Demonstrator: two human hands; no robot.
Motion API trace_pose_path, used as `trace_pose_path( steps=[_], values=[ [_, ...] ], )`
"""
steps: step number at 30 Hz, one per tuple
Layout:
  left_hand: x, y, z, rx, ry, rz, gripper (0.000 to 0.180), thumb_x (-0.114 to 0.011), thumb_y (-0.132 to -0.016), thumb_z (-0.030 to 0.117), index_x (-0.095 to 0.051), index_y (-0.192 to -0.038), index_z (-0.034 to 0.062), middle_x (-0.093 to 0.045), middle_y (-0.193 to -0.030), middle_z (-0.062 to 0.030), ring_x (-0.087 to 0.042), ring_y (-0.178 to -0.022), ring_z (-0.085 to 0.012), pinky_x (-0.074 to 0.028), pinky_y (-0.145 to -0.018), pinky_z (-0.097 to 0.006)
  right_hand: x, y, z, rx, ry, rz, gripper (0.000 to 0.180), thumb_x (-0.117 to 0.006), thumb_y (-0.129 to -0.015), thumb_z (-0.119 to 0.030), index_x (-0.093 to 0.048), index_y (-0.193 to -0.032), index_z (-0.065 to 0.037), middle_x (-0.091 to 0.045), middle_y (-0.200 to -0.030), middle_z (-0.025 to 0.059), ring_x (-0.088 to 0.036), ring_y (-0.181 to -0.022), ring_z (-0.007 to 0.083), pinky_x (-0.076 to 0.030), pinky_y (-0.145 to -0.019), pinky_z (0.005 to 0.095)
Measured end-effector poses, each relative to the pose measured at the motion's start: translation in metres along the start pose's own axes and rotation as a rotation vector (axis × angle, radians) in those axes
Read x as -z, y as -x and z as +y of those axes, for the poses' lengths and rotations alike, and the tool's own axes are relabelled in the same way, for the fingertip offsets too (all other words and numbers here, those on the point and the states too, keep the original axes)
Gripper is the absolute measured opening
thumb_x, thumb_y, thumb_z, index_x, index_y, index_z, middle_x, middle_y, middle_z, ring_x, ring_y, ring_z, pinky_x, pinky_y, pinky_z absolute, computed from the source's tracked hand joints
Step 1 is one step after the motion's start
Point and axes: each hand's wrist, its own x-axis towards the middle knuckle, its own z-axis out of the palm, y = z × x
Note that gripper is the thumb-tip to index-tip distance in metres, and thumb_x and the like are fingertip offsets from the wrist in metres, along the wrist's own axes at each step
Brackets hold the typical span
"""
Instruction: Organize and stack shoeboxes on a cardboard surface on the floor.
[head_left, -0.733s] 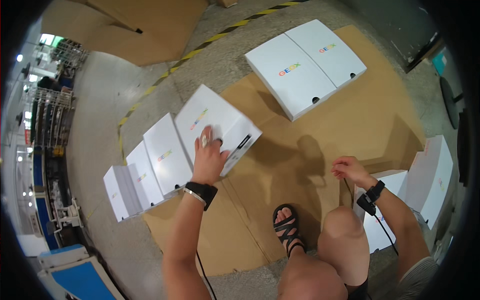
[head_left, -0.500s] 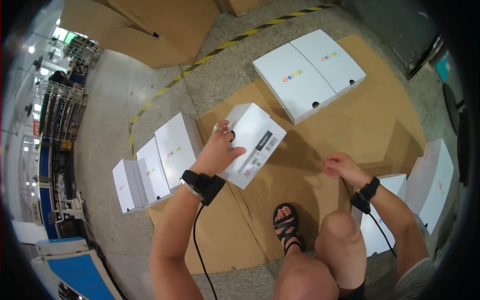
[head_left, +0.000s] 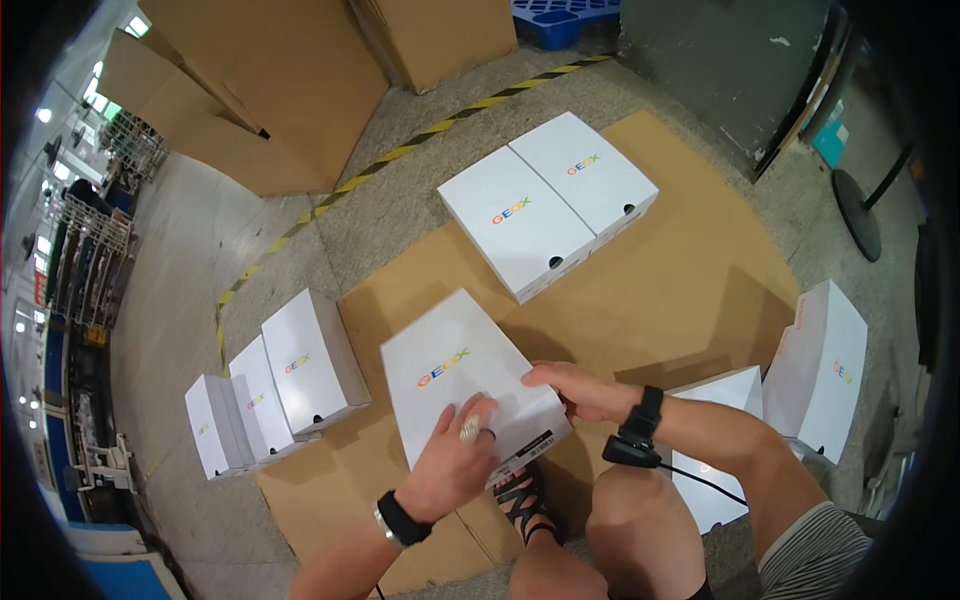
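Between both hands [head_left: 520, 425] — white box [head_left: 460, 375].

A grey concrete floor [head_left: 190, 240] crossed by yellow-black hazard tape [head_left: 400, 152], flattened cardboard sheets [head_left: 690, 270] spread over it, tall cardboard cartons [head_left: 300, 90] behind, a blue plastic pallet [head_left: 565, 15], metal racks [head_left: 85, 250] at left.

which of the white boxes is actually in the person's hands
The white box in the middle, held by the left hand and right hand. The other boxes lie or stand untouched around it.
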Motion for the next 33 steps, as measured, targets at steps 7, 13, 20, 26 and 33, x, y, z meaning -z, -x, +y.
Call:
trace_pose_path(
  steps=[7,13,20,26,33],
  values=[
    [0.069,-0.038,-0.019,-0.002,-0.192,0.567,0.042,-0.067,-0.066,0.021,-0.051,-0.101,0.0042,-0.042,-0.119,-0.0184,-0.038,-0.114,-0.0359,-0.033,-0.092,-0.049,0.022,0.018,-0.101,0.622,0.018,-0.018,0.067,-0.057,-0.076,-0.032,-0.029,-0.129,-0.002,-0.042,-0.123,0.0110,-0.042,-0.112,0.0182,-0.031,-0.095,0.0304],
    [0.011,-0.141,-0.112,0.591,1.450,0.380,0.064,-0.056,-0.081,0.035,-0.026,-0.129,0.0056,-0.035,-0.127,-0.0128,-0.043,-0.109,-0.0245,-0.036,-0.088,-0.042,0.135,-0.026,-0.179,0.440,0.118,0.081,0.068,-0.057,-0.076,-0.036,-0.029,-0.130,-0.006,-0.041,-0.125,0.0094,-0.043,-0.112,0.0196,-0.035,-0.092,0.0346],
    [-0.086,-0.206,-0.124,0.687,1.333,0.338,0.061,-0.053,-0.079,0.045,-0.038,-0.122,0.0049,-0.048,-0.108,-0.0097,-0.047,-0.099,-0.0187,-0.039,-0.080,-0.033,0.174,-0.085,-0.152,0.447,0.236,0.591,0.055,-0.058,-0.076,-0.022,-0.038,-0.126,-0.010,-0.050,-0.102,0.0069,-0.048,-0.087,0.0163,-0.045,-0.072,0.0325],
    [-0.067,-0.216,-0.158,0.875,1.359,0.544,0.055,-0.056,-0.077,0.046,-0.050,-0.108,0.0013,-0.049,-0.099,-0.0057,-0.045,-0.084,-0.0145,-0.039,-0.075,-0.030,0.181,-0.091,-0.151,0.371,0.341,0.510,0.059,-0.060,-0.074,-0.020,-0.036,-0.127,-0.005,-0.051,-0.099,0.0078,-0.050,-0.084,0.0163,-0.045,-0.069,0.0274],
    [-0.048,-0.236,-0.191,0.809,1.086,1.093,0.061,-0.066,-0.074,0.036,-0.041,-0.111,-0.0056,-0.053,-0.091,-0.0098,-0.048,-0.087,-0.0135,-0.039,-0.071,-0.026,0.164,-0.108,-0.157,0.463,0.253,0.460,0.062,-0.057,-0.076,-0.027,-0.033,-0.129,-0.008,-0.050,-0.102,0.0084,-0.050,-0.083,0.0163,-0.047,-0.073,0.0299]
  ],
)
